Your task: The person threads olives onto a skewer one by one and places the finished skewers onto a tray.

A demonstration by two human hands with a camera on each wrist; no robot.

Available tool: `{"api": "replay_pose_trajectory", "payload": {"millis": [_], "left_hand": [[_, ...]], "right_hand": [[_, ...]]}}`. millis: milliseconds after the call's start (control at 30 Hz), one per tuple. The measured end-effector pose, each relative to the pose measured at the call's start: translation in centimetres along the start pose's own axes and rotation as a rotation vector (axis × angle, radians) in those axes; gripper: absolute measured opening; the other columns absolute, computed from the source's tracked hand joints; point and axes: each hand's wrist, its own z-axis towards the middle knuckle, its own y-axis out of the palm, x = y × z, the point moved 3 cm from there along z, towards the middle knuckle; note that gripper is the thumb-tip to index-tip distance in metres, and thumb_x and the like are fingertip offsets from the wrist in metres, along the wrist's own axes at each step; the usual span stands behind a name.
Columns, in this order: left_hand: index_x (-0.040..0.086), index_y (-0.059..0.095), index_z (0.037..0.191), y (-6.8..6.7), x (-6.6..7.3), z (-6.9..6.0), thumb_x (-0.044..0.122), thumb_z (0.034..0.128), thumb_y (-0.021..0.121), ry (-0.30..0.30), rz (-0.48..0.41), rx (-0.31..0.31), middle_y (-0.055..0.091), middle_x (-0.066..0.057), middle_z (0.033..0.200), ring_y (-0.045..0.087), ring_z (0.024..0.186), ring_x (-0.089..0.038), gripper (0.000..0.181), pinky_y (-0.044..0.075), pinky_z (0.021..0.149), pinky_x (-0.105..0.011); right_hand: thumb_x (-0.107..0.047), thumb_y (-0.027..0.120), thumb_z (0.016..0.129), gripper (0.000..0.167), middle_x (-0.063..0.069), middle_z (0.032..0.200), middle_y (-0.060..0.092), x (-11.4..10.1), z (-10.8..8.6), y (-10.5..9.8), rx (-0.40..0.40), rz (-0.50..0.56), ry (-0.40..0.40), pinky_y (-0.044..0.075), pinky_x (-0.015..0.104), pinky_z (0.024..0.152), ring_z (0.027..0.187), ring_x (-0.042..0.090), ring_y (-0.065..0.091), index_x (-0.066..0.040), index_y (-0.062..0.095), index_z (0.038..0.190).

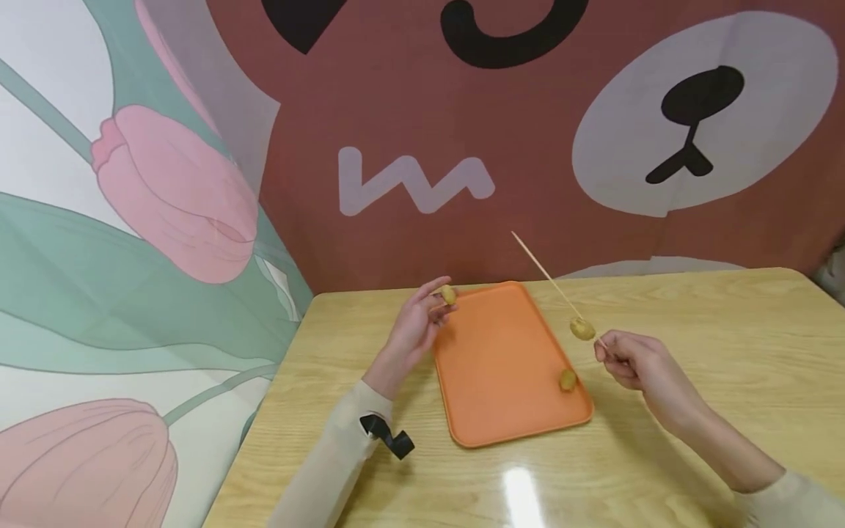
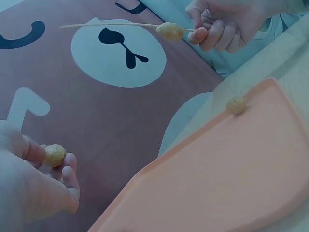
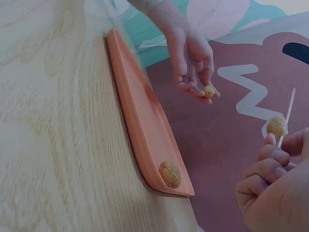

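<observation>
My right hand [image 1: 650,370] grips a thin wooden skewer [image 1: 544,273] near one end. Threaded on it, just past the fingers, is a wrinkled yellow-brown food ball [image 1: 582,328]; the long bare part points up and to the left. Over the far left edge of the orange tray [image 1: 502,367], my left hand [image 1: 412,326] pinches a second food ball [image 2: 55,155] between thumb and fingers. A third food ball [image 3: 170,174] lies inside the tray at its near right corner. The two hands are well apart.
The tray lies on a light wood-grain table [image 1: 726,352]. Behind the table hangs a cloth with a brown bear [image 1: 528,125], and at the left one with pink tulips [image 1: 178,194]. A black strap mount [image 1: 389,434] sits on the left sleeve.
</observation>
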Motion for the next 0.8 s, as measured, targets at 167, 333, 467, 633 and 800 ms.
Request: {"api": "replay_pose_trajectory", "payload": {"millis": [167,333,467,633,800], "left_hand": [[0.006,0.054,0.14,0.3,0.1,-0.2,0.009,0.1056,0.056,0.013,0.031,0.01,0.063,-0.017,0.132,0.064,0.103,-0.026,0.035,0.046,0.075,-0.025],[0.002,0.045,0.146,0.8,0.4,-0.5,0.003,0.1062,0.052,0.062,-0.01,-0.063,0.06,-0.019,0.136,0.061,0.115,-0.035,0.04,0.049,0.083,-0.024],[0.0,0.045,0.144,1.6,0.8,-0.7,0.0,0.1068,0.048,0.09,-0.089,-0.139,0.055,-0.023,0.141,0.059,0.12,-0.035,0.038,0.05,0.089,-0.024],[-0.001,0.05,0.141,2.3,1.1,-1.1,-0.001,0.1071,0.046,0.098,-0.112,-0.178,0.053,-0.02,0.141,0.062,0.115,-0.029,0.034,0.051,0.091,-0.026],[-0.001,0.05,0.139,2.8,1.4,-1.4,-0.002,0.1064,0.047,0.118,-0.131,-0.216,0.05,-0.021,0.14,0.061,0.115,-0.027,0.032,0.051,0.096,-0.028]], "right_hand": [[-0.006,0.038,0.109,0.034,0.009,0.062,0.026,0.2,0.1,0.4,-0.006,-0.009,0.003,0.015,0.038,0.045,0.052,0.024,0.017,0.008,0.048,0.08],[-0.006,0.043,0.108,0.037,0.005,0.06,0.028,0.9,0.1,1.0,0.004,-0.121,0.027,0.021,0.033,0.043,0.051,0.02,0.022,0.005,0.044,0.073],[-0.005,0.045,0.107,0.035,0.003,0.06,0.03,1.3,-0.1,1.3,0.037,-0.186,0.004,0.025,0.03,0.043,0.051,0.018,0.027,0.004,0.049,0.074],[-0.002,0.046,0.106,0.035,0.004,0.059,0.03,1.4,-0.3,1.5,0.072,-0.2,-0.045,0.027,0.031,0.042,0.051,0.017,0.027,0.001,0.049,0.072],[-0.002,0.046,0.106,0.036,0.005,0.058,0.028,1.3,-0.3,1.4,0.091,-0.232,-0.055,0.027,0.032,0.042,0.05,0.02,0.025,0.001,0.047,0.07]]}}
